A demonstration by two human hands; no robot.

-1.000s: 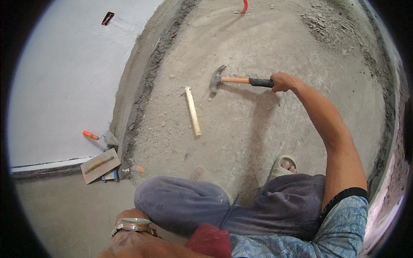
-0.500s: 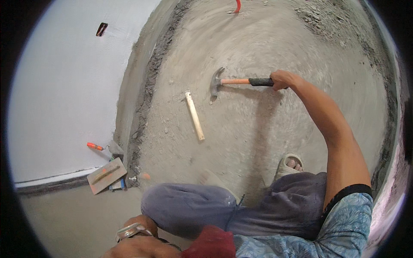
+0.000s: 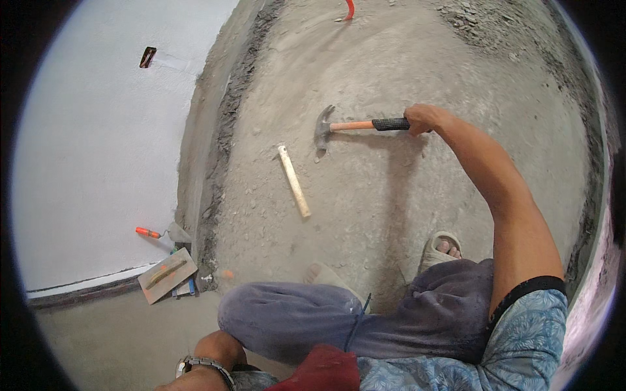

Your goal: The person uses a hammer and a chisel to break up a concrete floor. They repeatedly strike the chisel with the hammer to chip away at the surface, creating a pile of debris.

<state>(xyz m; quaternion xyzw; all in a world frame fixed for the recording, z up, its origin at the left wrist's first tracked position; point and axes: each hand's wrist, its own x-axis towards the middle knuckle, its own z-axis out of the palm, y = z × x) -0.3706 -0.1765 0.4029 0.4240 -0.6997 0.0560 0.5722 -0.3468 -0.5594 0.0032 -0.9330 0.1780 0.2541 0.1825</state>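
Right hand [image 3: 422, 118]: ours, closed around the grip end of one claw hammer [image 3: 351, 125], held over the dusty floor [image 3: 352, 208]. Left hand [image 3: 223, 348]: ours, well nearside and left of the hammer; finger state we cannot tell. Near the hammer's head, nearside: one pale slim bar [image 3: 295, 182]. Well left of the hammer, nearside: orange-handled trowel [image 3: 149, 232], plastering float [image 3: 179, 277]. Beyond the hammer, right: rubble [image 3: 489, 29].
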